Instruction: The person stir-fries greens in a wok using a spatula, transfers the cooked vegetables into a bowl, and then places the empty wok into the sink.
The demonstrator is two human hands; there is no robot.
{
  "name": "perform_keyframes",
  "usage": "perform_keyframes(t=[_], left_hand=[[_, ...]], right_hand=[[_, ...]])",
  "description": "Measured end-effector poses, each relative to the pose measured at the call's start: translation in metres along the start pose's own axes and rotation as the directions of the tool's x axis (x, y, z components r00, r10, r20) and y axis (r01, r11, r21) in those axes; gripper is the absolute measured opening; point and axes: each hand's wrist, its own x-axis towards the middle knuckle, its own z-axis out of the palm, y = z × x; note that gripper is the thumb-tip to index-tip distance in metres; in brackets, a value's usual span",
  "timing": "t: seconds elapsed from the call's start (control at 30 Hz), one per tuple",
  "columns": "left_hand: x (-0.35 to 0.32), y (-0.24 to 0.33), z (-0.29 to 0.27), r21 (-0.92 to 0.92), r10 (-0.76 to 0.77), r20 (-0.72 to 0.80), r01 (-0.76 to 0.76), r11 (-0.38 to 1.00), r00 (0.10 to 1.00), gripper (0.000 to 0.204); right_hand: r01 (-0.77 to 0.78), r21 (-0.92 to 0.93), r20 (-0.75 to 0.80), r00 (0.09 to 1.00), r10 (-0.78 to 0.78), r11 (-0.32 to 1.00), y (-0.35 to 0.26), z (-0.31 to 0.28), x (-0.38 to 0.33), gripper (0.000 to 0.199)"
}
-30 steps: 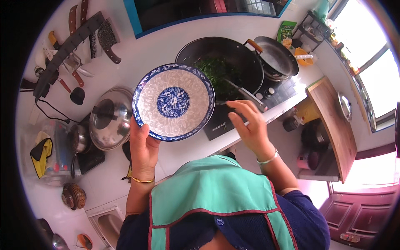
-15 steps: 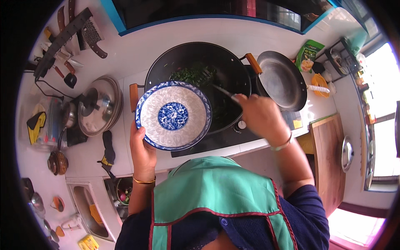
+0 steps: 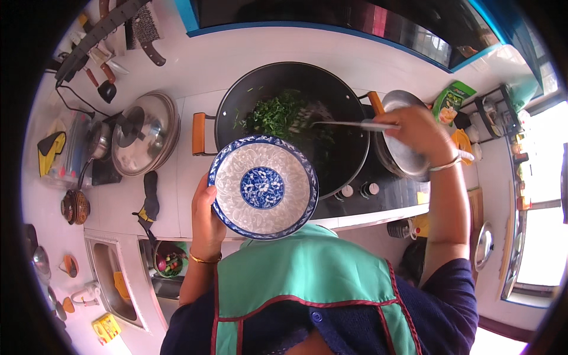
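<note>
Dishing-up stage: bowl held ready, spatula down in the greens.

Left hand [image 3: 207, 222] gripping the rim of a blue-and-white patterned bowl [image 3: 263, 187], fingers closed around its left edge, bowl empty and held level just in front of the black wok [image 3: 349, 148], overlapping its near rim. Right hand [image 3: 417, 131] closed in a firm grip on the handle of a metal spatula [image 3: 349, 125], blade buried among the chopped greens [image 3: 275, 115] at the wok's far left side. Wok sitting on the stove on the white surface [image 3: 183, 189], a steel lid [image 3: 142, 133] resting well to the left. Judged next: scooping under the greens, lifting a loaded blade, bringing bowl rim close against the wok edge to catch drips, keeping the bowl level during the transfer.
</note>
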Motion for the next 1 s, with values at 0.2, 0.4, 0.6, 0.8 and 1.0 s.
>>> perform_keyframes(t=[0.2,0.4,0.6,0.8,1.0], left_hand=[[-0.007,0.009,-0.012,0.001,0.038,-0.015,-0.038,0.999,0.999,0.048],[-0.008,0.008,-0.011,-0.083,0.054,-0.004,-0.054,0.995,0.999,0.045],[-0.001,0.003,-0.001,-0.103,0.017,-0.005,-0.018,0.995,1.000,0.043],[0.027,-0.010,0.016,-0.153,-0.011,0.013,0.013,0.988,1.000,0.030],[0.056,-0.022,0.017,-0.264,0.011,0.062,0.006,0.965,0.998,0.023]], right_hand=[[-0.082,0.524,-0.077,0.987,0.144,0.848,-0.037,0.092,-0.034,0.033],[-0.084,0.566,-0.163,0.964,0.211,0.820,-0.048,0.079,-0.050,0.032],[-0.214,0.506,-0.217,0.906,0.364,0.836,-0.058,0.018,-0.092,0.032],[-0.116,0.408,-0.436,0.847,0.305,0.905,-0.069,-0.007,-0.137,0.029],[-0.068,0.053,-0.566,0.820,0.086,0.996,-0.082,-0.010,-0.158,0.027]])
